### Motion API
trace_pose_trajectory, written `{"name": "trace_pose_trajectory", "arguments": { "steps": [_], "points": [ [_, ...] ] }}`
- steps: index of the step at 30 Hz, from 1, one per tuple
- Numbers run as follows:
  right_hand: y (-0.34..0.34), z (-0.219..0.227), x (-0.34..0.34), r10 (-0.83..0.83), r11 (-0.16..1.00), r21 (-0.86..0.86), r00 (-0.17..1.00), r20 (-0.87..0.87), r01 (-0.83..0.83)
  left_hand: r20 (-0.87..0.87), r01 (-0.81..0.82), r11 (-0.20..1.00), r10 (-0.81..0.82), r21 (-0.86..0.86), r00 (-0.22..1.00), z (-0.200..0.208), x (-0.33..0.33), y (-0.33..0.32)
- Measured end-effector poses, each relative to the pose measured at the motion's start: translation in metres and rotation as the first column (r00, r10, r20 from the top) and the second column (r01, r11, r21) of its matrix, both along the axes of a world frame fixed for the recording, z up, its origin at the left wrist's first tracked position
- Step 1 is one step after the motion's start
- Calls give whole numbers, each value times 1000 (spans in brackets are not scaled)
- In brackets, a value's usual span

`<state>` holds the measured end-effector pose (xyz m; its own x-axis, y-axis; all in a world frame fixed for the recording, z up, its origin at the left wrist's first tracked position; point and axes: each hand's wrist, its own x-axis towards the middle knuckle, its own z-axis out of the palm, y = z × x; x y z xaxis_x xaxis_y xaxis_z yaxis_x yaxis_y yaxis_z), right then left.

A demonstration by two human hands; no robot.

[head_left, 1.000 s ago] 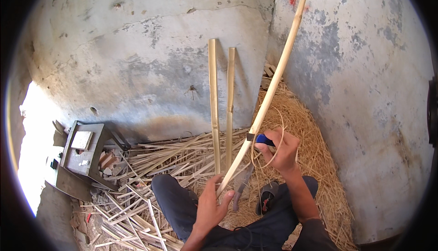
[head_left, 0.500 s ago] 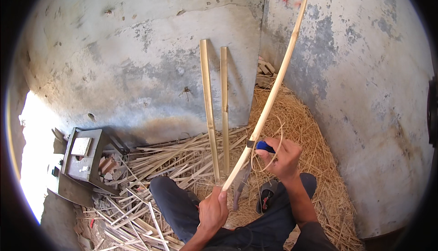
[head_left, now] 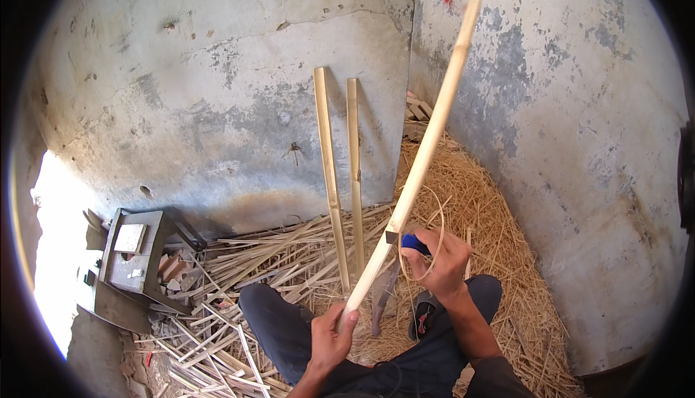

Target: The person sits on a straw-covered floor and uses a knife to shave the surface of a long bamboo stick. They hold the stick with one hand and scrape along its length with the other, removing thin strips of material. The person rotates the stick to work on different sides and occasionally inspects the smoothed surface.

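Note:
A long, pale bamboo pole (head_left: pixel 434 130) slants up and away to the right across my view. My left hand (head_left: pixel 333 339) is closed round its near end, above my lap. In my right hand (head_left: pixel 443 259) is a knife with a blue handle (head_left: pixel 414 244); the fingers wrap round it. Its short dark blade (head_left: pixel 392 238) lies across the pole, touching it. A thin curled bamboo shaving (head_left: pixel 442 213) loops by my right hand. The pole's far tip runs out at the upper edge.
Two split bamboo lengths (head_left: pixel 329 152) lean on the wall (head_left: pixel 239 123). Bamboo strips (head_left: pixel 282 253) litter the floor at left, and a shavings heap (head_left: pixel 492 231) lies at right. A long, dark, narrow object (head_left: pixel 384 300) lies between my legs. A grey wooden stand (head_left: pixel 137 242) is at left.
The blade and my right hand have shifted slightly down and left, toward me. My left hand and the pole's near end have also moved a little left and down.

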<state>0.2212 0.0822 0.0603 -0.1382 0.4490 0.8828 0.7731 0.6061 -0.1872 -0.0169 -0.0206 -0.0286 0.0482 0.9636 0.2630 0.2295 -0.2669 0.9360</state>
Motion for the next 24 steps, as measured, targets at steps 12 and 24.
{"name": "trace_pose_trajectory", "arguments": {
  "steps": [12, 24],
  "points": [
    [-3, 7, -4, 17, 1000, -19, 1000, 14, -17, 534, 415, 810, -152, -415, 832, 21, -13, -6],
    [-1, 8, -5, 4, 1000, -6, 1000, -2, -4, 571, 413, 805, -114, -427, 813, 26, -20, -10]
  ]
}}
